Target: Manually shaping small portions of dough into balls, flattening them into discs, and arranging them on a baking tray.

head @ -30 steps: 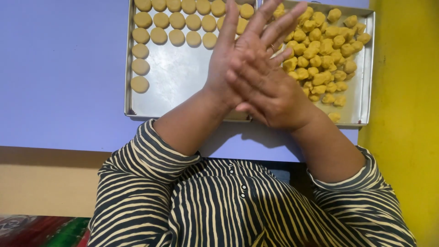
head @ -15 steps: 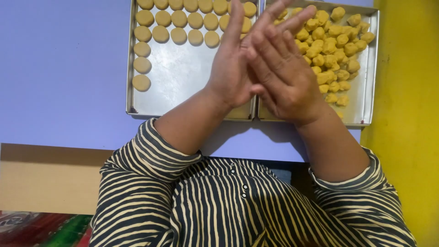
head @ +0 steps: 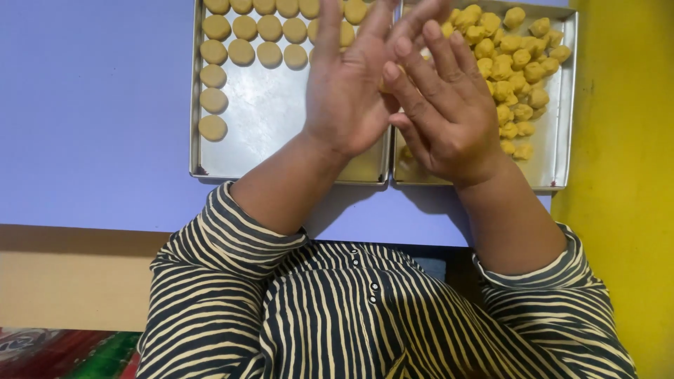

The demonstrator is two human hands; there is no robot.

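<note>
Seemingly soft: small yellow dough piece (head: 385,85) pressed between left hand (head: 349,98) and right hand (head: 449,112).
Looks light and easily squashed; palms cup it over two metal trays (head: 281,151).

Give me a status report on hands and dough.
Left hand and right hand pressed palm to palm, dough piece barely visible between. Both above trays. Nothing in the way.
</note>
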